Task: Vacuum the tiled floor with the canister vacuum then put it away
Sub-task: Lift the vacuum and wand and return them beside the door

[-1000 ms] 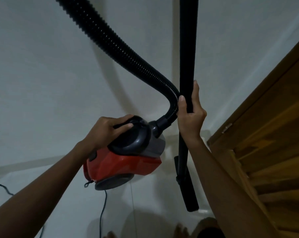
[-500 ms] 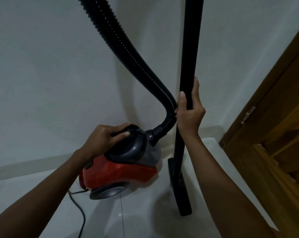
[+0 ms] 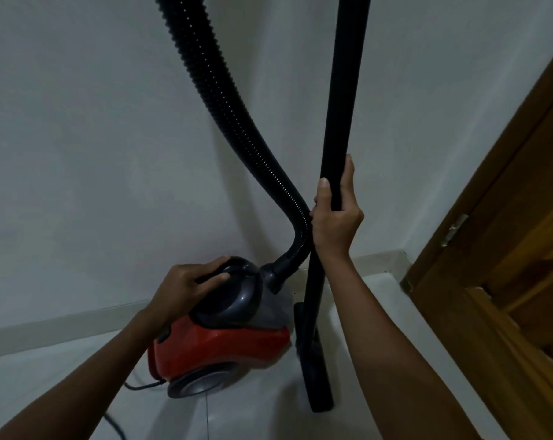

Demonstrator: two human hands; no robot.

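The red and grey canister vacuum [image 3: 224, 344] sits low over the white tiled floor [image 3: 243, 414], close to the wall. My left hand [image 3: 186, 287] grips its dark handle on top. A black ribbed hose [image 3: 224, 100] rises from the canister's front and leaves the frame at the top. My right hand [image 3: 335, 217] holds the upright black wand [image 3: 341, 90] about halfway up. The black floor nozzle [image 3: 316, 385] at the wand's lower end stands on the tiles just right of the canister.
A white wall [image 3: 94, 138] with a pale skirting board [image 3: 62, 328] stands behind the vacuum. A wooden door and frame [image 3: 503, 265] fill the right side. The black power cord [image 3: 132, 387] trails from the canister's rear across the floor towards me.
The canister has come down towards the floor near the wall, still held by my left hand. The wand stands more upright with its nozzle on the tiles. The door has shifted right in view.
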